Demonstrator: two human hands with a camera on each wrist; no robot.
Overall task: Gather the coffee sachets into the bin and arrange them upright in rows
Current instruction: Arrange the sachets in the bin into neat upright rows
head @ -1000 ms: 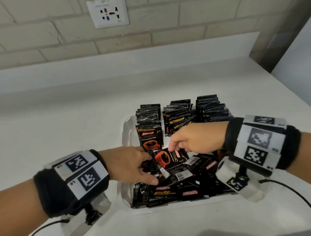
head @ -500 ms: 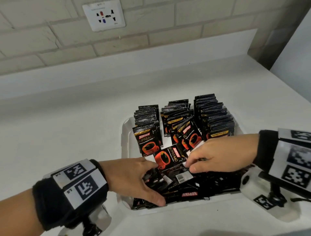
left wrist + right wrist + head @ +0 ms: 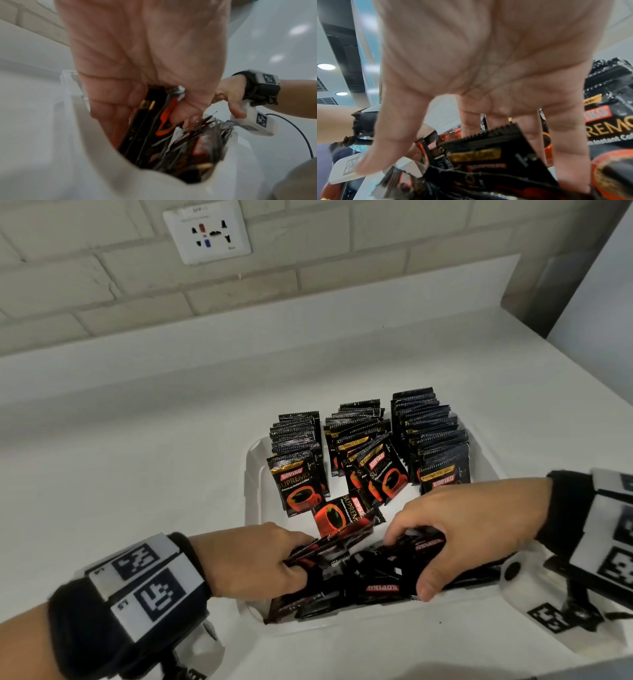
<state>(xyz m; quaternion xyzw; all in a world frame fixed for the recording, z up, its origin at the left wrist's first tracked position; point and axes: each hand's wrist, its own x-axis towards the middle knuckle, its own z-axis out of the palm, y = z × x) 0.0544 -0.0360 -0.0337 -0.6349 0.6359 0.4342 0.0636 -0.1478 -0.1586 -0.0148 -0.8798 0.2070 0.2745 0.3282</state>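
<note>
Black-and-red sachets (image 3: 373, 577) fill the bin (image 3: 251, 474); left hand (image 3: 253, 563) grips several, right hand (image 3: 455, 529) spread.

The head camera looks steeply down from above onto the white bin (image 3: 251, 474) low in frame, wall along the top. Each wrist camera sits tight under its palm, aimed along the fingers into the loose sachets (image 3: 185, 146) (image 3: 488, 162). All three share that pile; each wrist view catches the opposite wrist at its edge
</note>
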